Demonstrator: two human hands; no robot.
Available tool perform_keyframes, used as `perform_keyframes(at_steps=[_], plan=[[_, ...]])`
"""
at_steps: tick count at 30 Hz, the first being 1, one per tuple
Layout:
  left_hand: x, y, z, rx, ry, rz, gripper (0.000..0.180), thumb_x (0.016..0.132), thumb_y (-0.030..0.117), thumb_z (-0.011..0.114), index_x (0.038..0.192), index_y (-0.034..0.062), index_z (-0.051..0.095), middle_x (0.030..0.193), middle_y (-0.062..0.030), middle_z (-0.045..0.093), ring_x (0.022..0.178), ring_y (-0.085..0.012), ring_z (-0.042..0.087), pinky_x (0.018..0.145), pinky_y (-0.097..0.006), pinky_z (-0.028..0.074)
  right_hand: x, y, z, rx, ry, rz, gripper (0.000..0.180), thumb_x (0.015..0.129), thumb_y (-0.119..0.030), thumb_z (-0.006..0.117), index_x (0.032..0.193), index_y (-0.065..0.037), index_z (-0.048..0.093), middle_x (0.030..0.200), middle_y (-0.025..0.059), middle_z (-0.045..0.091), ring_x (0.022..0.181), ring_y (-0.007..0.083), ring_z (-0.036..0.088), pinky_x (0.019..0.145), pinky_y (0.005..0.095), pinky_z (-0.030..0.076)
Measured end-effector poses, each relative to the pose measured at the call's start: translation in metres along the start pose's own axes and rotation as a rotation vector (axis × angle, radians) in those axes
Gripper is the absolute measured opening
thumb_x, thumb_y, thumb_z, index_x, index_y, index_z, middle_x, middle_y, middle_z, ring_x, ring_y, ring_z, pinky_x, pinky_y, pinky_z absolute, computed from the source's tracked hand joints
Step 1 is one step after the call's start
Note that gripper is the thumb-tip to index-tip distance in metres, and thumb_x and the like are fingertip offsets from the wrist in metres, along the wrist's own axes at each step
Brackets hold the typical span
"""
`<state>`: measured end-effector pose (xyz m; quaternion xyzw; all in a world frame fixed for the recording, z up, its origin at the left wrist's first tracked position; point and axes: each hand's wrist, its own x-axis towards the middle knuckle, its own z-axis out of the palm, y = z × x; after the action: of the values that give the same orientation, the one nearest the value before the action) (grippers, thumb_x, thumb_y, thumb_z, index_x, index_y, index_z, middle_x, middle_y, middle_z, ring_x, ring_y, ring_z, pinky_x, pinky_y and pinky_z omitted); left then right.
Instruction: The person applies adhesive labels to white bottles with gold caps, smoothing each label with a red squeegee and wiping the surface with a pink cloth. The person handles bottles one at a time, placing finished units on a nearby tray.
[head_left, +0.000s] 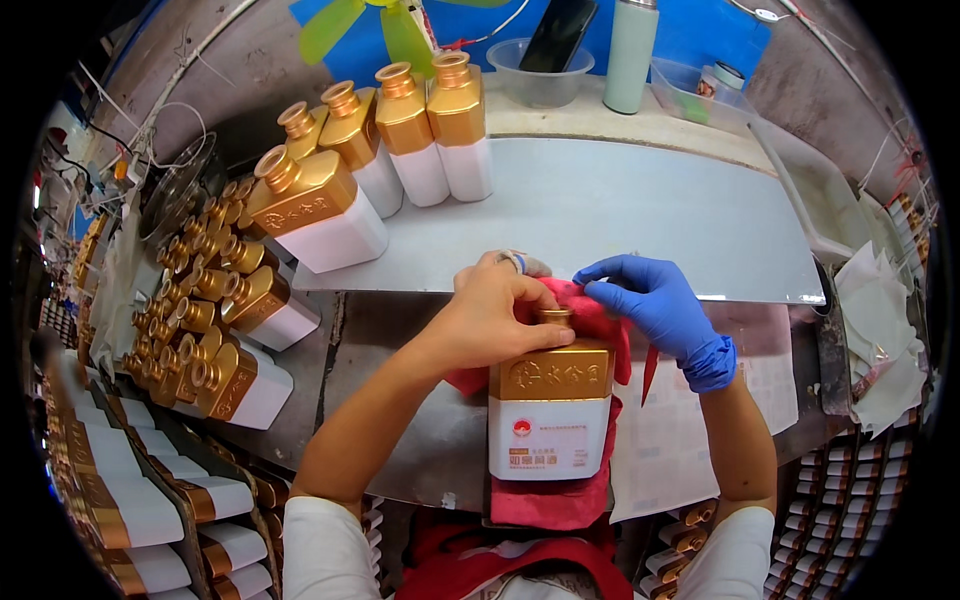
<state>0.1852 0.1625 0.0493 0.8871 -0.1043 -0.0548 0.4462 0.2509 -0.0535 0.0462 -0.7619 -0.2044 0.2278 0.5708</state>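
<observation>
At my 12 o'clock rests a gold-and-white bottle (551, 420), its neck pinched between my left hand's (488, 312) bent thumb and fingers; at its 1 o'clock my blue-gloved right hand (645, 298) half curls beside red cloth (597, 322), its grip I cannot tell; five more bottles (405, 122) stand toward 11 o'clock

The head view looks steeply down from above the person and faces forward across the pale grey surface (640, 210), whose far edge bows into an arc and whose near right corner is also taken in. A blue wall panel (690, 40) stands behind it at the top. The camera sits close: the forearms (375, 410) enter from below, with the left hand (490, 315) and right hand (640, 300) near the middle, by the surface's near edge. A dark round rim crops the corners.
</observation>
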Motion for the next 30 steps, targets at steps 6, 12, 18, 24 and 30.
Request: perform_keyframes(at_steps=[6,12,18,24,30], plan=[[0.002,0.008,0.006,0.074,0.018,-0.091,0.03,0.069,0.033,0.077,0.083,0.0072,0.072,0.115,-0.0206,0.053,0.112,-0.0298,0.049,0.095,-0.037,0.041,-0.003,-0.002,0.002,-0.001,0.022,-0.029,0.024,0.087,-0.018,0.065,0.103,-0.001,0.07,0.091,0.0062,0.068,0.085,0.0105,0.058,0.08,0.0258,0.048],[0.006,-0.003,0.004,-0.004,-0.033,-0.044,0.03,0.072,0.035,0.075,0.078,0.0054,0.07,0.089,-0.0127,0.063,0.104,-0.028,0.053,0.09,-0.037,0.042,-0.004,0.0,-0.001,0.063,-0.003,-0.019,0.025,0.087,-0.019,0.065,0.104,0.0,0.07,0.093,0.0072,0.069,0.085,0.0104,0.058,0.081,0.0262,0.048],[0.004,-0.002,-0.017,-0.349,-0.253,0.002,0.025,0.089,0.024,0.061,0.092,0.0005,0.07,0.076,-0.011,0.066,0.106,-0.0272,0.053,0.094,-0.038,0.04,-0.014,-0.001,-0.003,0.046,-0.04,0.02,0.026,0.087,-0.018,0.065,0.105,0.0,0.069,0.089,0.0059,0.068,0.08,0.0089,0.057,0.077,0.0245,0.048],[-0.001,-0.022,-0.019,-0.201,-0.163,0.172,0.027,0.088,0.025,0.064,0.104,0.0035,0.07,0.077,-0.0085,0.067,0.091,-0.0192,0.057,0.086,-0.034,0.043,-0.011,-0.002,0.003,-0.024,-0.073,-0.046,0.025,0.086,-0.015,0.067,0.107,-0.003,0.07,0.092,0.0065,0.069,0.082,0.0094,0.06,0.078,0.0249,0.05],[0.003,-0.02,-0.011,-0.277,-0.146,0.171,0.024,0.084,0.023,0.068,0.097,0.0029,0.072,0.078,-0.0068,0.067,0.078,-0.0144,0.058,0.078,-0.028,0.044,-0.009,-0.007,0.0,-0.045,-0.089,0.031,0.024,0.085,-0.011,0.068,0.107,-0.002,0.07,0.095,0.0055,0.07,0.087,0.0086,0.061,0.081,0.0239,0.05]])
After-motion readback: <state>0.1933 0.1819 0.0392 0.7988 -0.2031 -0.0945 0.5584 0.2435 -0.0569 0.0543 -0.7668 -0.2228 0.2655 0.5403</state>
